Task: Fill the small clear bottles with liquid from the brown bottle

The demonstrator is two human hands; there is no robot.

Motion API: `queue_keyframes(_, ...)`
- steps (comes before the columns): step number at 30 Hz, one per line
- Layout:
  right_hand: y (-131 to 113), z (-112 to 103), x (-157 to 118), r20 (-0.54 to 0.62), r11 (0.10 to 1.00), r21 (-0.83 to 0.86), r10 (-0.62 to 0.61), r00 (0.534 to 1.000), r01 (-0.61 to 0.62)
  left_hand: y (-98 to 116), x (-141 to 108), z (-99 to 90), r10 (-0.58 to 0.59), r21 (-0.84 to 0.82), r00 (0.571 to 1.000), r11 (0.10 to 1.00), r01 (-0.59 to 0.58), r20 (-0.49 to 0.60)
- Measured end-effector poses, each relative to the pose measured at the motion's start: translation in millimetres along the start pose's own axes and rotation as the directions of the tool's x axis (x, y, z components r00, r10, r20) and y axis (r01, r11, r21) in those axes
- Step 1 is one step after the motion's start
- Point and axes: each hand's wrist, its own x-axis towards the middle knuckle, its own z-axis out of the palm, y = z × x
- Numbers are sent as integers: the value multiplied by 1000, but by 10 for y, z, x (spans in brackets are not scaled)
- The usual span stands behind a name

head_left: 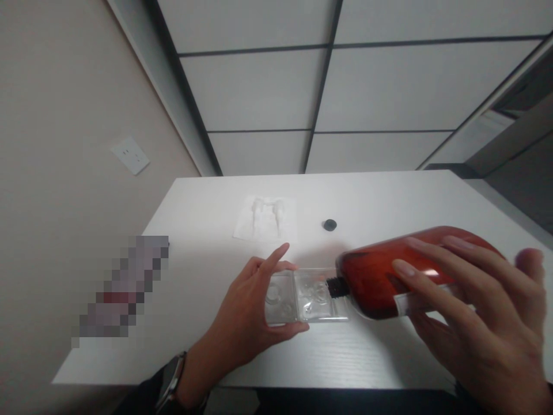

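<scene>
My left hand (246, 305) grips the left end of a clear plastic case (341, 317), thumb at the near edge and fingers at the far edge. The case lies on the white table and has two sections with round shapes in them. My right hand (488, 317) is closed around a reddish-brown bottle (375, 282) with a pale label. The bottle is tipped on its side, its black threaded neck (337, 287) uncapped and over the right section of the case. Clear, shiny shapes show there; I cannot tell whether liquid is flowing.
A small black cap (330, 225) lies behind the case on the table (207, 213). Left of it is a clear packet (265, 219) with two white nozzle-like pieces. A blurred-out flat object (125, 288) lies at the left edge. White panels stand behind the table.
</scene>
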Motion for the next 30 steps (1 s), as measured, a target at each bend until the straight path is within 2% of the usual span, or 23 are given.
queue_keyframes(10, -42, -20, -14, 13, 999, 6, 35, 999, -35, 1, 3, -10, 12, -1, 1000, 1000, -12, -4)
queue_keyframes(24, -56, 17, -35, -14, 1000, 23, 12, 1000, -11, -7, -4, 9, 9, -5, 1000, 1000, -9, -20)
queue_keyframes(30, -55, -6, -34, -36, 1000, -21, 0, 999, -1, 1, -7, -14, 1, -3, 1000, 1000, -1, -5)
